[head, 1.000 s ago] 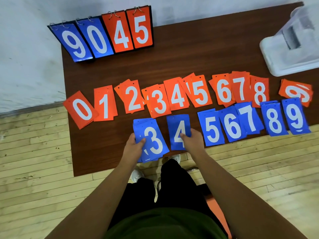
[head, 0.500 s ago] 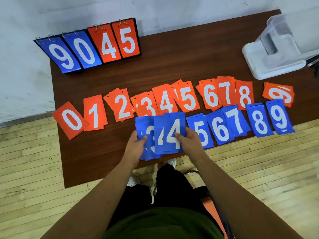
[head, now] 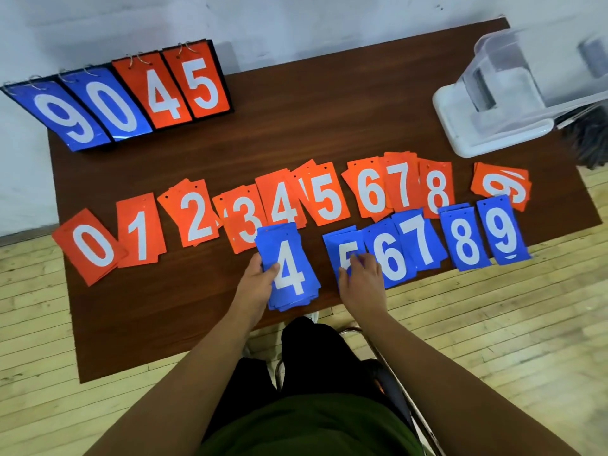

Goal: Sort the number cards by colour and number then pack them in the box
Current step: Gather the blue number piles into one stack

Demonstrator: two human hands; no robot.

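A row of orange number card piles runs 0 (head: 88, 246) to 9 (head: 501, 185) across the brown table (head: 296, 136). Below it lie blue piles 5 (head: 343, 248), 6 (head: 390, 258), 7 (head: 419, 240), 8 (head: 465, 240) and 9 (head: 501, 230). My left hand (head: 256, 281) grips a blue stack with a 4 (head: 288, 268) on top, thumb on its face, near the table's front edge. My right hand (head: 362, 278) rests on the blue 5 pile, fingertips touching the card. The clear plastic box (head: 513, 90) stands at the back right.
A flip scoreboard (head: 121, 93) showing 9, 0, 4, 5 stands at the table's back left. A dark brush-like thing (head: 589, 136) lies right of the box. A metal chair frame (head: 388, 360) is beside my legs. Wooden floor surrounds the table.
The blue 4 cards have gone on top of the blue 3 stack in my left hand. My right hand let go of them and moved right onto the blue 5 pile.
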